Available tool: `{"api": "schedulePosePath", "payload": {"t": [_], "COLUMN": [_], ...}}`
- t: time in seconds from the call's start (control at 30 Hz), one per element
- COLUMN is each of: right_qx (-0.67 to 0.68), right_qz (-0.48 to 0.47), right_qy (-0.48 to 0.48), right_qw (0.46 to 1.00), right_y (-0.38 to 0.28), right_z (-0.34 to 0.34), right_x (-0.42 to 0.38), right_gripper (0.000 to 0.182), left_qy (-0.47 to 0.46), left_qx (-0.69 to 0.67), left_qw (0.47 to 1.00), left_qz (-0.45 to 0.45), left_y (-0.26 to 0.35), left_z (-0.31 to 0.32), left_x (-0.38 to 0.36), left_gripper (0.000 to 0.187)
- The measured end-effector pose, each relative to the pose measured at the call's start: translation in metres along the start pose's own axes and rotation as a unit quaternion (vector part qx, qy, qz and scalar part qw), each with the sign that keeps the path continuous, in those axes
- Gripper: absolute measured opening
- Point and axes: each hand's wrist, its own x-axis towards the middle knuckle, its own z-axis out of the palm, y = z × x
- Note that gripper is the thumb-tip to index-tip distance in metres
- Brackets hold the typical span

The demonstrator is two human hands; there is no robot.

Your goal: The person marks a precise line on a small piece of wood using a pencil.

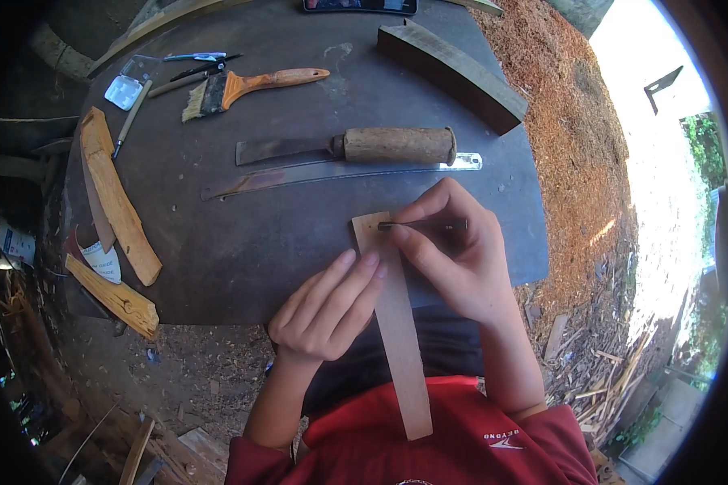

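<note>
A flat, pale wooden strip (400, 339) lies with its upper end on the table and its lower end over my lap. My left hand (323, 311) rests its fingertips on the strip's left side, holding it near the top; its thumb is hidden. Between thumb and forefinger, my right hand (457, 255) pinches a thin dark tool (387, 226), its tip at the strip's upper end. Small dark marks show there. The tool's exact kind is hard to make out. Just beyond lie a wooden-handled chisel (396, 146) and a metal ruler (340, 170).
On the dark table (218, 259) are a paintbrush (275, 78), a small white case (124, 91), pens (194, 56), a curved wooden block (457, 73) and cut wood pieces (121, 198). A phone (360, 6) sits at the far edge. Sawdust (566, 145) covers ground to the right.
</note>
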Motion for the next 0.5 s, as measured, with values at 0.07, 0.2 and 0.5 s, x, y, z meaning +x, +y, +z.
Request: {"api": "schedulePosePath", "payload": {"t": [0.07, 0.2, 0.5], "right_qx": [0.002, 0.005, 0.004], "right_qz": [-0.003, 0.005, -0.006], "right_qy": [0.000, -0.001, 0.016], "right_qw": [1.000, 1.000, 1.000], "right_y": [0.0003, -0.0008, 0.0017], "right_z": [-0.0003, -0.0004, 0.0022], "right_x": [-0.0001, 0.0001, 0.0004], "right_gripper": [0.015, 0.014, 0.015], "left_qy": [-0.002, -0.001, 0.001], "left_qx": [0.001, 0.006, 0.005], "left_qw": [1.000, 1.000, 1.000], "left_qz": [0.000, 0.004, 0.000], "left_y": [0.0002, -0.0005, 0.0006], "left_z": [0.0001, 0.0010, 0.0005], "left_x": [-0.0001, -0.0008, 0.0001], "left_gripper": [0.020, 0.018, 0.017]}}
